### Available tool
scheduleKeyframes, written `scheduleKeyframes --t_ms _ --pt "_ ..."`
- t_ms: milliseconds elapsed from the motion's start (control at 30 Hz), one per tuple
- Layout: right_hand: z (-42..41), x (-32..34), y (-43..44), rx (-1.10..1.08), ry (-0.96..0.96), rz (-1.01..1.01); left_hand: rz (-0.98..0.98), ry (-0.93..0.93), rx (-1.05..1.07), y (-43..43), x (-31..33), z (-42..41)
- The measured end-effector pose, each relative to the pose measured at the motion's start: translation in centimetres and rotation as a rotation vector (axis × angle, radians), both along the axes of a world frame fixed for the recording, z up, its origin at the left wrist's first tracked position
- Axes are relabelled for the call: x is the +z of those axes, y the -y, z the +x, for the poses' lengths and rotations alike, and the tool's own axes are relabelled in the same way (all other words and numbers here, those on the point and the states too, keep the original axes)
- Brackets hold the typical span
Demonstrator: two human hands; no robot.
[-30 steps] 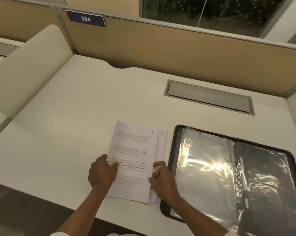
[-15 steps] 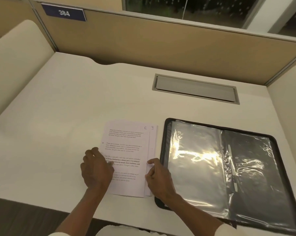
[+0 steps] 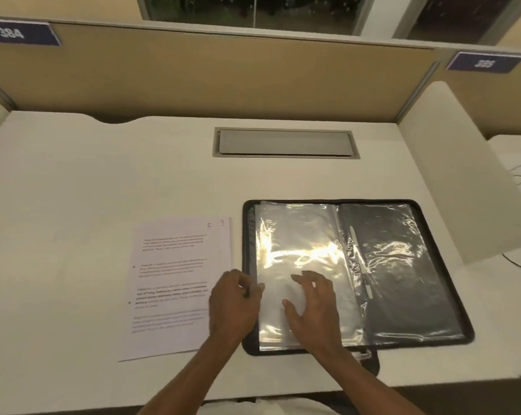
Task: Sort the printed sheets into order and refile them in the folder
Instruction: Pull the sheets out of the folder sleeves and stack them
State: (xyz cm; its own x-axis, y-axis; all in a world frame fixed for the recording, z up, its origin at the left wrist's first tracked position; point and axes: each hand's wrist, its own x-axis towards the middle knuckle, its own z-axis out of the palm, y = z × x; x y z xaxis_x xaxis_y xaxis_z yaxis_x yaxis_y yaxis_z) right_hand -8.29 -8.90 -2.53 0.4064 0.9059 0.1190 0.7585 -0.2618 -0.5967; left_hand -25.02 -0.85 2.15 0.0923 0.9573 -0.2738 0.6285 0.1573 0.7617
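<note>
**Hands leave the sheets and go to the folder**

Both hands were on the printed sheets (image 3: 175, 280) half a second ago: the left one pressed on the top page and the right one sat at the right edge of the pile. Now both are at the open folder (image 3: 328, 201). The right hand (image 3: 310, 307) lies on the clear sleeve (image 3: 298, 235) of the folder's left page with its fingers spread and relaxed, holding nothing. The left hand (image 3: 235, 307) is at the folder's left border, with one fingertip reaching the edge of that sleeve. Its fingers look curled, but the blur does not let me tell whether it pinches the plastic or only touches it.

The sheets are released and lie flat on the desk (image 3: 73, 190), just beside the folder on its left. The top page is still a little offset, as before, so the page under it shows a strip, and each has a handwritten number in the top corner.

I judge that the sorting is paused or finished, and that the person now prepares a sleeve to receive the pages. No sheet is in the folder yet.
</note>
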Motion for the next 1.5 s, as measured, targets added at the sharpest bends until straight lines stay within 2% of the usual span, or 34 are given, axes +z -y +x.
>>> scheduleKeyframes --t_ms 100,167,267,400,567,867,933,1033,1100,1300,1400,1500 --pt "3.3 -0.5 1.3 -0.035 0.096 -0.111 -0.114 -0.04 -0.08 0.2 -0.2 2.8" --pt "5.5 -0.9 2.2 0.004 0.142 -0.227 -0.152 -0.139 -0.112 0.1 -0.6 4.3" --pt "7.8 -1.3 3.5 0.11 0.179 -0.343 -0.205 -0.194 -0.063 0.1 -0.4 6.1" --pt "9.0 -1.9 4.4 0.187 0.191 -0.309 -0.337 -0.267 0.061 -0.7 0.7 8.1" --pt "9.5 -2.0 4.1 0.205 0.165 -0.285 -0.446 -0.262 0.129 -2.8 0.7 8.7" --pt "10.6 -2.8 4.5 0.264 0.202 -0.297 -0.425 -0.394 0.108 -2.9 0.8 9.8" --pt "10.9 -2.5 4.4 0.267 0.181 -0.309 -0.39 -0.326 0.122 -2.7 1.0 10.0" --pt "11.5 -1.3 3.6 0.243 0.053 -0.306 -0.351 -0.064 0.143 -2.0 2.0 10.3" --pt "11.8 -0.1 3.0 0.192 -0.104 -0.271 -0.298 0.002 0.093 -1.8 3.5 10.7" --pt "12.8 7.0 0.6 -0.124 -0.955 -0.121 -0.202 0.126 -0.043 -1.4 8.4 14.9" --pt "14.0 10.7 0.0 -0.146 -1.107 -0.06 -0.102 0.179 -0.111 0.4 9.9 17.7" --pt "15.5 13.1 -0.2 -0.111 -1.172 -0.073 -0.101 0.275 -0.24 2.6 10.3 20.4"
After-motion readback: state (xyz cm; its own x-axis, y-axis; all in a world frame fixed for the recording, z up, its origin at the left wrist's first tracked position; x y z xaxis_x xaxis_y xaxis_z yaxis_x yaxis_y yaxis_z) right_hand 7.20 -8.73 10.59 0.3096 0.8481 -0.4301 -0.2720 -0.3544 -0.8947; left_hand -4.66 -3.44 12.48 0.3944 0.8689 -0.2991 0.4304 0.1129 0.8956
